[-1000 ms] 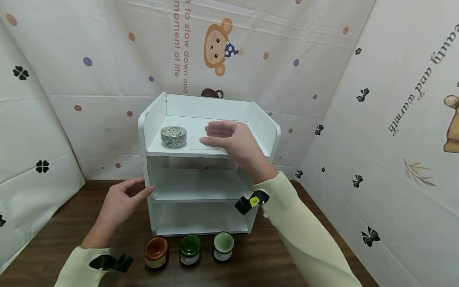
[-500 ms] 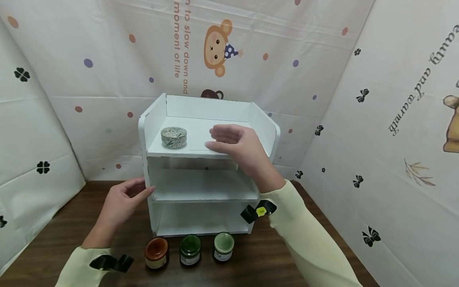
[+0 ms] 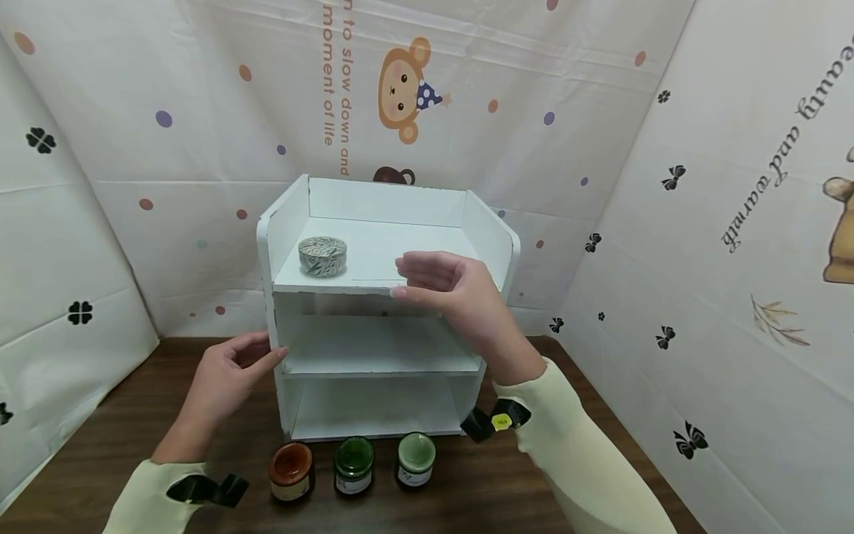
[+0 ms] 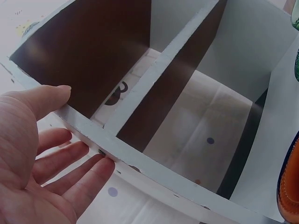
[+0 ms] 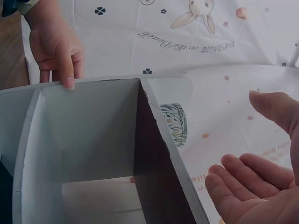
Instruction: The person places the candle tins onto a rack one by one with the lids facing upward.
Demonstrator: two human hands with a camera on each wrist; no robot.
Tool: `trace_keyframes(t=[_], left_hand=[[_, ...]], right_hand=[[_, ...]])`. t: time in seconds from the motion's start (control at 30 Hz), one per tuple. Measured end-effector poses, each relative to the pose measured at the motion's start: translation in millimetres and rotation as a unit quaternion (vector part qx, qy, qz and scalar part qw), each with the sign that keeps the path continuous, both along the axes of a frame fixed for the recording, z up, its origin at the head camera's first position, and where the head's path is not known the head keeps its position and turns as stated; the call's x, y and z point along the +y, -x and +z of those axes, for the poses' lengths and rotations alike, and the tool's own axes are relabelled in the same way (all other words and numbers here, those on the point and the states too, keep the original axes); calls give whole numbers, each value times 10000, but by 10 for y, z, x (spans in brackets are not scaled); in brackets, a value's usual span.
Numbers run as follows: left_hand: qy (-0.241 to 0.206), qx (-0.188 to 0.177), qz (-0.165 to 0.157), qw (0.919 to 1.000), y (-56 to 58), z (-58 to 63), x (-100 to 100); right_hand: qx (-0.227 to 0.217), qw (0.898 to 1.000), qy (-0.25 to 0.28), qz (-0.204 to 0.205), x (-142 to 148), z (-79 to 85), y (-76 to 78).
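A white shelf unit (image 3: 394,345) with two lower tiers stands on a dark wooden table. My left hand (image 3: 223,378) holds its left side panel, the thumb on the inner side and the fingers outside. In the left wrist view that thumb (image 4: 56,95) lies over the panel's edge. On the top tier, towards the left, sits a round patterned tin (image 3: 323,256). My right hand (image 3: 460,297) hovers at the front edge of the top tier, right of the tin, with nothing in it. The right wrist view shows its fingers (image 5: 247,179) loosely extended and apart from the thumb.
Before the shelf stand three glass jars in a row: an orange one (image 3: 290,471), a dark green one (image 3: 353,465) and a light green one (image 3: 416,460). Printed cloth (image 3: 213,245) hangs behind and on both sides of the table.
My right hand has drawn back from over the top tier, towards me and slightly right. The left hand, tin and jars have stayed in place.
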State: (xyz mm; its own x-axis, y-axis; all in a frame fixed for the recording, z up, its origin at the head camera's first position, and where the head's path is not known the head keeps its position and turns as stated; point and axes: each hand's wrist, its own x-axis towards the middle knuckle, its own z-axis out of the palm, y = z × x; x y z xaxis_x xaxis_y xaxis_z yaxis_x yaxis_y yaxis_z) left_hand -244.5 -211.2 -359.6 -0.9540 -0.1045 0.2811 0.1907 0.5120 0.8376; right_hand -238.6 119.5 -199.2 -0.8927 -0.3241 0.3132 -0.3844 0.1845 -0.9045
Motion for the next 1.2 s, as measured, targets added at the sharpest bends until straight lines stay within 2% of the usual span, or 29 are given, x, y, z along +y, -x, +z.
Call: trace_keyframes(t=[0.27, 1.2], left_hand=[[-37, -55, 7, 10000, 1, -7, 2], [-58, -93, 28, 9999, -18, -3, 13]], right_hand=[[-171, 9992, 302, 222, 71, -135, -78], [-189, 9992, 291, 204, 277, -572, -226]])
